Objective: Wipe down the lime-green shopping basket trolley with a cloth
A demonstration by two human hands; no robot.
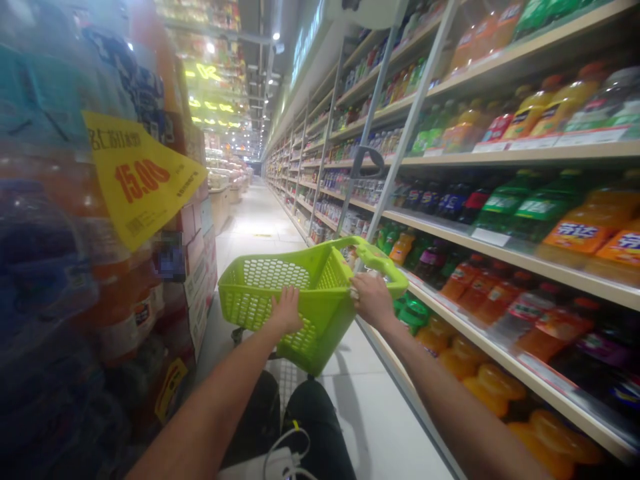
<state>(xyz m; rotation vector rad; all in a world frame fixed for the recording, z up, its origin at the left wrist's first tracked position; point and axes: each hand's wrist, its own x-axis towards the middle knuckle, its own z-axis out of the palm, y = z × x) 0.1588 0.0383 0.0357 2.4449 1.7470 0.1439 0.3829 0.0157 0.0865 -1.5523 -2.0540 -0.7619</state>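
Note:
A bright green plastic shopping cart [320,317], with honeycomb holes in its sides, stands turned sideways in the aisle before my legs. My left hand [289,312] is at the near long side of the cart, its fingers bent over the top rim and its thumb apart from them. Closed round the rim close to the handle [383,260] is my right hand [371,300]; its fingertips are partly hidden. The part of the basket's inside that I can see shows only its perforated walls.
Drink bottles [545,200] fill the long shelves [525,250] close on my right. Stacked bottles and cartons [195,267] rise on the left, with a yellow price sign [143,177] jutting out. Tiled floor [250,220] runs ahead. A white cable [287,440] lies over my lap.

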